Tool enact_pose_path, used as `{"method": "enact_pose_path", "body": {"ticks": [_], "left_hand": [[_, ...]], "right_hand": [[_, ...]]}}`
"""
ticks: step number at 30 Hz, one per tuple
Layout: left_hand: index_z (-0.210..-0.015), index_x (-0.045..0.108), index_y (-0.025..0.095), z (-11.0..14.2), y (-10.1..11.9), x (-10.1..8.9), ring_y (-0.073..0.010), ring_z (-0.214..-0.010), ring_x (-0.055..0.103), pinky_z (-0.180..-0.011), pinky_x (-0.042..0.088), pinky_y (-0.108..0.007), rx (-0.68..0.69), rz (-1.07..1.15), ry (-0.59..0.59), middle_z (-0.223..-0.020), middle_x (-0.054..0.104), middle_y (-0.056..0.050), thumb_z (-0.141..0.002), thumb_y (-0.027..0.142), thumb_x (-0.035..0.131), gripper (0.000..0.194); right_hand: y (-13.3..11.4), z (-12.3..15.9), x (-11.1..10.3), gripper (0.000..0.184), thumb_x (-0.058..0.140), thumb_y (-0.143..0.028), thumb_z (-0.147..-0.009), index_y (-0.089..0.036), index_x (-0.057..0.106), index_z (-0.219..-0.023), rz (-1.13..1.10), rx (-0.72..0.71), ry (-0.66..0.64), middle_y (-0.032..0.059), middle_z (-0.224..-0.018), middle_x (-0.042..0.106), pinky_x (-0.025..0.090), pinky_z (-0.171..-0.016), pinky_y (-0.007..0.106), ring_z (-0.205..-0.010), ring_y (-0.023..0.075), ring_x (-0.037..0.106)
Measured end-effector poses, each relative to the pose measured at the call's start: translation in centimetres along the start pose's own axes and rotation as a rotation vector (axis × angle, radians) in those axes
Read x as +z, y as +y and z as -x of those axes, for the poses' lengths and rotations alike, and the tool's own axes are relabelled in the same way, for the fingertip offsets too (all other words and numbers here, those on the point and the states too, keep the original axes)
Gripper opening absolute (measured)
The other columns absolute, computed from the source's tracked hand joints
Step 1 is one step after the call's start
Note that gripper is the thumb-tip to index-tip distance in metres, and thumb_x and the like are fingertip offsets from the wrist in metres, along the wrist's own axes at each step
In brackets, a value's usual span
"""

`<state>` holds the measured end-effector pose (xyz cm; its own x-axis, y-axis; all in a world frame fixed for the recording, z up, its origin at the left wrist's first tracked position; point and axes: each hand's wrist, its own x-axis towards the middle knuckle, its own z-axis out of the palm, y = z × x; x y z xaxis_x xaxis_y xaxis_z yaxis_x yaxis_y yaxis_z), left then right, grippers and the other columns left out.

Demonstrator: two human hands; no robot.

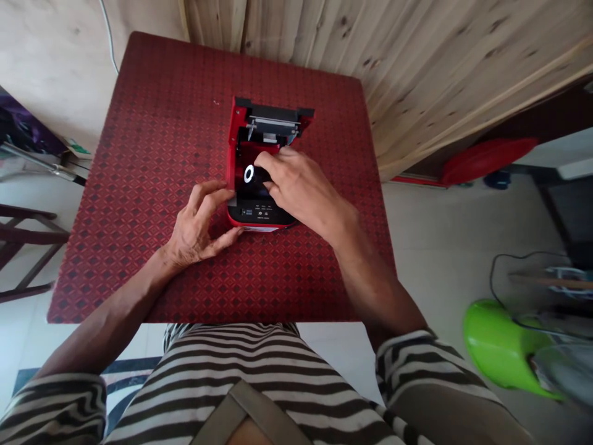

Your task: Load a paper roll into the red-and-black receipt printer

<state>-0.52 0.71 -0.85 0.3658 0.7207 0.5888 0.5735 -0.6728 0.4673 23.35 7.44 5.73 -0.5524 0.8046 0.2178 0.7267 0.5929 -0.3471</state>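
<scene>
A small red-and-black printer (262,213) stands on the table with its lid (273,117) raised at the back. My left hand (199,222) grips its front left corner, fingers on the side edge and thumb at the front. Above the inner bay, my right hand (301,185) is closed around a black roll (260,179) whose white ring-shaped end faces left. The roll lies low in the bay; whether it touches the bottom is hidden. Small buttons and lights show on the black front panel.
A red patterned cloth covers the table (152,154). Wooden planks (315,37) form the wall behind. A wooden chair (28,241) stands left, and a bright green plastic stool or bin (495,346) is on the floor at right, near a black cable.
</scene>
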Motion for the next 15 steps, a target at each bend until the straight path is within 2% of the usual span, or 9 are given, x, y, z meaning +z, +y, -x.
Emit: {"method": "enact_pose_path", "body": {"ticks": [4,7,15], "left_hand": [[-0.148,0.048,0.025,-0.1,0.1,0.0,-0.0283,-0.127,0.065,-0.093,0.067,-0.043,0.011,0.019,0.001,-0.140,0.060,-0.014,-0.093,0.051,0.076,0.067],[-0.148,0.049,0.026,-0.1,0.1,0.1,-0.0285,-0.126,0.065,-0.095,0.067,-0.044,0.002,0.042,0.008,-0.139,0.060,-0.013,-0.091,0.050,0.077,0.068],[-0.148,0.045,0.026,0.0,0.1,-0.1,-0.0287,-0.128,0.064,-0.097,0.066,-0.045,-0.002,-0.023,-0.031,-0.139,0.059,-0.013,-0.093,0.053,0.075,0.068]], "right_hand": [[0.2,-1.0,0.5,0.032,0.057,0.002,-0.089,-0.020,0.071,-0.108,0.103,0.039,-0.066,0.0088,-0.097,0.069,0.055,-0.093,0.043,-0.094,0.0256,0.067],[0.7,-1.7,0.6,0.036,0.056,0.005,-0.086,-0.021,0.073,-0.105,0.110,0.027,-0.132,0.0068,-0.087,0.070,0.055,-0.088,0.040,-0.087,0.0243,0.067],[0.8,-2.8,0.7,0.038,0.052,0.007,-0.086,-0.018,0.075,-0.100,0.109,0.016,-0.271,0.0101,-0.096,0.077,0.055,-0.095,0.043,-0.103,0.0282,0.070]]}}
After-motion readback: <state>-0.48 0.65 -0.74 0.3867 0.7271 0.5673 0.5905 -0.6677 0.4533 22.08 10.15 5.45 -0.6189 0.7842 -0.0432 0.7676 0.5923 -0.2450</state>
